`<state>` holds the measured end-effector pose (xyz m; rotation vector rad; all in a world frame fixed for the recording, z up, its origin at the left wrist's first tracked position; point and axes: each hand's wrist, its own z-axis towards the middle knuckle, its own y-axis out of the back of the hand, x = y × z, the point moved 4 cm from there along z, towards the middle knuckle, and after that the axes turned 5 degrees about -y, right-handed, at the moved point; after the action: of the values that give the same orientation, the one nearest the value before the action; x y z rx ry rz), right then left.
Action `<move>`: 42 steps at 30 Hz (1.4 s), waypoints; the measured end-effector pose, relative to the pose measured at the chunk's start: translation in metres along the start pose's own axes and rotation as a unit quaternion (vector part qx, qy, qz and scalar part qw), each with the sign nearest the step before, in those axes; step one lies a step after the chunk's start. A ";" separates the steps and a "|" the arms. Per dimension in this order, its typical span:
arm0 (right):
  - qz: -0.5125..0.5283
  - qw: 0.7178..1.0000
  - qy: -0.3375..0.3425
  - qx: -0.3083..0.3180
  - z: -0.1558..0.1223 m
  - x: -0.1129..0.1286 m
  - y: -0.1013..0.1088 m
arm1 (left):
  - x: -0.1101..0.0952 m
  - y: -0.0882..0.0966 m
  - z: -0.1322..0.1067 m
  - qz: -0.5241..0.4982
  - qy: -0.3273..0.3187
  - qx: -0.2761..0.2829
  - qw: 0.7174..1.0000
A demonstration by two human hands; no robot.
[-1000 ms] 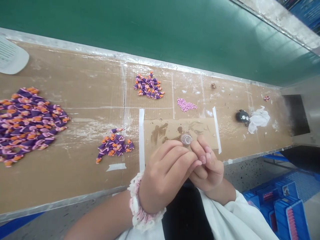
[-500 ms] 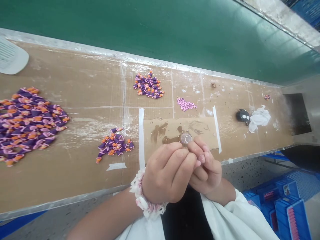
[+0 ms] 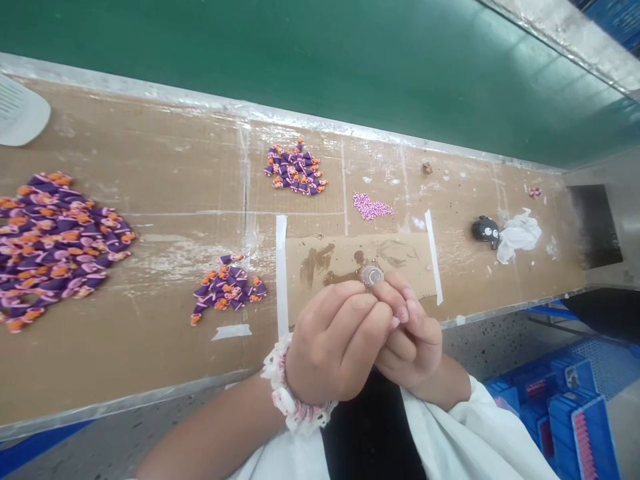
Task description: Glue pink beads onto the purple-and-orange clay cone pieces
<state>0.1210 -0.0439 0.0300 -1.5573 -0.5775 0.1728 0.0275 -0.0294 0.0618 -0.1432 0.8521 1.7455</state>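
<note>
My left hand (image 3: 334, 347) and my right hand (image 3: 411, 337) are curled together above the near edge of the cardboard-covered bench (image 3: 150, 180). Fingertips of both hands pinch something too small to make out. Just beyond the fingertips a small clear round cap (image 3: 372, 275) lies on a stained cardboard patch (image 3: 350, 260). A white frilly band (image 3: 293, 400) circles my left wrist. A small pile of purple and orange pieces (image 3: 227, 291) lies left of the hands.
A big heap of purple and orange pieces (image 3: 55, 233) lies far left, another small pile (image 3: 295, 168) at the back, with pink beads (image 3: 371, 207) beside it. A black round figure (image 3: 485, 231) and white rag (image 3: 519, 235) sit right. Green belt (image 3: 320, 60) behind; blue crates (image 3: 570, 413) lower right.
Both hands stay pinched together and have drifted slightly right and nearer; the view shifted a little. Nothing on the bench has moved.
</note>
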 end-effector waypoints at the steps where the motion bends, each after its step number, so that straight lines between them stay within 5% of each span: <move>1: -0.001 1.000 -0.001 0.000 0.000 0.000 -0.001 | 0.000 0.000 0.000 -0.004 0.003 -0.002 1.000; 17: 0.016 0.999 -0.020 -0.032 0.006 0.003 -0.007 | 0.013 0.000 0.003 -0.151 0.125 0.006 0.981; 23: -0.011 0.997 -0.009 -0.074 0.005 0.005 -0.007 | 0.010 0.009 0.001 -0.074 0.081 -0.052 0.993; 36: -0.056 0.995 0.019 -0.084 0.002 0.007 -0.006 | 0.007 0.015 0.009 -0.009 -0.016 -0.048 0.999; 42: -0.065 0.992 0.015 -0.103 0.003 0.007 -0.006 | 0.009 0.015 0.003 -0.009 -0.007 -0.011 1.000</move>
<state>0.1240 -0.0387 0.0371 -1.7118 -0.6870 -0.0096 0.0120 -0.0222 0.0666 -0.1527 0.8186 1.7382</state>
